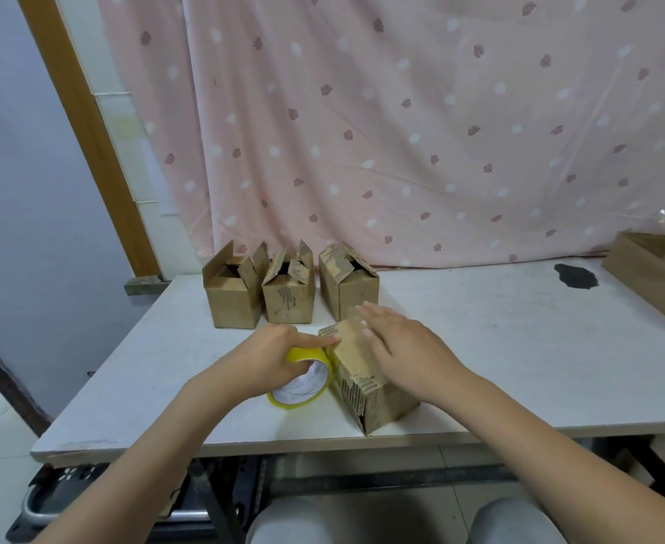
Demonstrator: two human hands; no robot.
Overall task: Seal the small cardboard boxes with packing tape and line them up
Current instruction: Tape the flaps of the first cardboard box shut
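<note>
— Head view, item 1, far left of row: open box (232, 292), flaps up, unsealed. Beside it, second open box (288, 298), then third box (348, 286), flaps partly raised. All three standing near back of table (519, 347).

— And nearer?

— Left hand (280, 357), fingers curled round yellow tape roll (303, 380), roll touching left side of near box (366, 376). Index finger stretched onto box's top edge (tape end itself too faint to confirm). Right hand (401, 347), fingers straight, pressing flat on box top.

— Risks?

— Likely: flaps springing up if pressing hand lifts early; tape laid crooked or wrinkled from pulling roll at an angle; light box sliding toward table's front edge under the pull; torn corrugated corner giving poor adhesion.

— Remaining?

— Judged early: three boxes still open, lining-up not yet done.
</note>
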